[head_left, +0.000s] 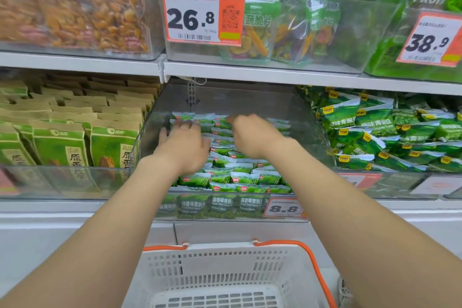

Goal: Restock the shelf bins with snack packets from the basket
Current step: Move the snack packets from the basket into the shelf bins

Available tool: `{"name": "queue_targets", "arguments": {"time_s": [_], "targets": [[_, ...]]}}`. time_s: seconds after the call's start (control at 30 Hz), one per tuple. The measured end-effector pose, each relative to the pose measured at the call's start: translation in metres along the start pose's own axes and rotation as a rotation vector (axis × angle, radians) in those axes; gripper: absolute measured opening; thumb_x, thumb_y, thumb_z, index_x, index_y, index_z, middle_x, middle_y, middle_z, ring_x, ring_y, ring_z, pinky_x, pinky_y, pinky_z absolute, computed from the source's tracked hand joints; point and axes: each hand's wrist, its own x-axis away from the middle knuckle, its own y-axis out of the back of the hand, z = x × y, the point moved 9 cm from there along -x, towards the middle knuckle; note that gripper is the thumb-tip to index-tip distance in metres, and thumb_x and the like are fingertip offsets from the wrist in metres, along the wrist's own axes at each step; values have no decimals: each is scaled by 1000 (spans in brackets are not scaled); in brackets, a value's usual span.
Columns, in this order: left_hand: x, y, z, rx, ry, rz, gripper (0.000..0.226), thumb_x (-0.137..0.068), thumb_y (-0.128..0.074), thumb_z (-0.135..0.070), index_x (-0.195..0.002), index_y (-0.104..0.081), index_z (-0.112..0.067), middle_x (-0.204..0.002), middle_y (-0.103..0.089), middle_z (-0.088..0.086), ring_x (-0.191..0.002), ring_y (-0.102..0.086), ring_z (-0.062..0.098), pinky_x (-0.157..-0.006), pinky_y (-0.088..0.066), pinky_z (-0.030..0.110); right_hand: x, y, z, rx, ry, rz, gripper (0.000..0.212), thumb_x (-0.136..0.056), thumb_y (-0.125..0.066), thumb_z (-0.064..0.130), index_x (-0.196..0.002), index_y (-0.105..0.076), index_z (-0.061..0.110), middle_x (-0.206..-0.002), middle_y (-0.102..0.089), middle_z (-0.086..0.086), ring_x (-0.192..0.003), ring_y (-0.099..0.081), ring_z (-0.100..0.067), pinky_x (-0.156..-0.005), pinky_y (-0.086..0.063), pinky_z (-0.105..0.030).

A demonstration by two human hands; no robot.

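Lower shelf, middle clear bin (315, 132). Both hands are reached in over its front wall.

- Snack packets (232, 177): small, green and white, filling the bin in overlapping rows from front wall to back. The front row stands upright against the clear wall, labels facing out, probably so shoppers can read them.
- Left hand (183, 145): palm down on the packets at the left side of the bin. Fingers (178, 124) are straight and spread, gripping nothing. Reads as pressing or levelling the rows so they lie flat.
- Right hand (252, 136): over the back middle of the pile, back of hand up. The fingers bend down toward the packets and are blurred, so I cannot tell whether they pinch a packet or only nudge one.
- Basket (225, 265): white with orange handles, on the floor directly below the bin, close enough to lift from without stepping. No packet shows in the part in view.
- Price tag (283, 208) sits at the bin's front right corner.
- Neighbours: brown paper bags (75, 142) in the left bin, loose green bags (375, 137) heaped in the right one.

Judgement: this bin looks near full and the step in hand is tidying. Risk: a packet pushed over the low front wall
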Motion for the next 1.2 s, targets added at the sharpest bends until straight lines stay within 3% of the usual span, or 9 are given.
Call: {"name": "queue_targets", "arguments": {"time_s": [0.07,0.17,0.37,0.47,0.6,0.7,0.87,1.07,1.2], "targets": [[8,-13,5,-83,4,34,70,-110,-21,-52,-166,-9,-11,-175,-3,9,-161,3,30,-128,-2,53,-12,-20,8,7,43,79,34,-97,-45,5,-130,-53,12,-119,-64,-17,-113,-58,-37,-83,-37,-41],[10,-20,9,-90,-22,63,72,-110,-16,-53,-167,4,-13,-175,9,5,-160,11,27,-129,3,50,-28,-31,11,56,21,147,46,-101,-42,15,-147,-47,16,-139,-57,-13,-138,-42,-30,-109,-30,-51],[9,-23,11,-120,-24,105,74,-109,-14,-55,-166,10,-13,-174,15,5,-160,16,28,-129,5,49,-34,-41,10,27,-73,237,53,-108,-34,33,-161,-31,31,-159,-23,-9,-147,-14,-42,-120,-17,-59],[8,-21,10,-103,-28,97,74,-110,-16,-54,-166,6,-13,-175,12,5,-160,14,29,-129,5,51,-26,-21,13,27,-64,160,46,-108,-36,36,-154,-41,27,-162,-21,-10,-146,-16,-42,-119,-20,-58],[11,-5,9,-87,-51,-4,59,-112,-25,-37,-164,-20,-10,-173,-13,9,-160,-3,32,-128,-5,55,4,-39,13,-38,-46,336,80,-100,-17,75,-166,3,33,-174,14,1,-160,8,-34,-125,-7,-63],[17,-10,9,-115,-46,76,65,-112,-24,-43,-166,-8,-11,-175,1,8,-161,3,31,-128,-1,54,18,-65,3,-19,-56,467,91,-88,-12,90,-158,23,45,-167,32,11,-158,20,-26,-125,-1,-64],[22,-30,11,-198,-1,210,82,-107,-12,-62,-162,23,-13,-171,28,5,-158,22,29,-128,8,50,15,-71,8,-13,-67,420,84,-94,-13,83,-159,24,43,-167,32,7,-157,24,-28,-124,5,-64],[22,-24,7,-195,11,193,83,-109,-25,-58,-164,17,-12,-173,20,6,-160,16,32,-129,3,53,23,-48,11,-253,-69,414,76,-98,-12,78,-162,13,44,-171,22,0,-158,18,-33,-124,6,-63],[35,-17,-1,-151,4,278,77,-111,-22,-53,-164,17,-13,-172,23,5,-159,16,35,-128,2,54,48,-57,13,42,-10,592,93,-82,-17,96,-153,27,54,-169,27,3,-158,17,-35,-124,-2,-67]]}}
